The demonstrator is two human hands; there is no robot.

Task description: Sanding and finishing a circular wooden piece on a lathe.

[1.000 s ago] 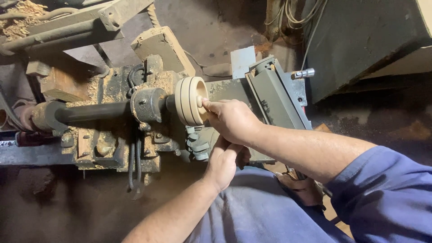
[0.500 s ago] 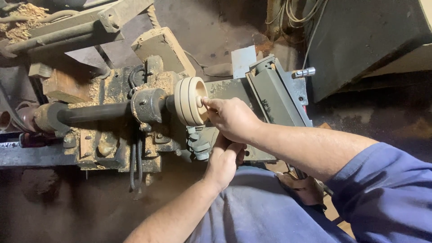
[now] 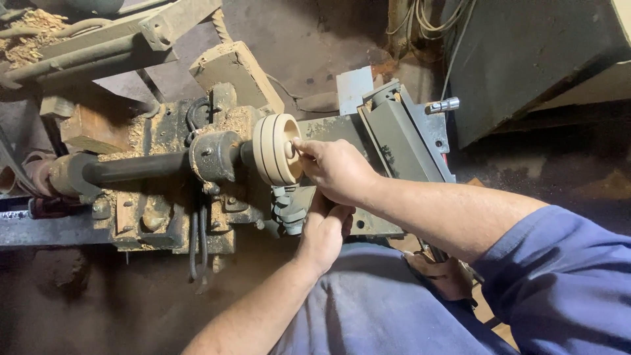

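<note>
Hiding beneath right hand [image 3: 338,172]: left hand [image 3: 327,230] fingers, tool rest [image 3: 289,210].

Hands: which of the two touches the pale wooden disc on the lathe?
The right hand: its fingertips meet the face of the disc. The left hand lies lower, under the right, by the grey tool rest.

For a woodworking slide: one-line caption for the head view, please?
Right hand touches the pale wooden disc on a sawdust-covered lathe; left hand rests below.
</note>
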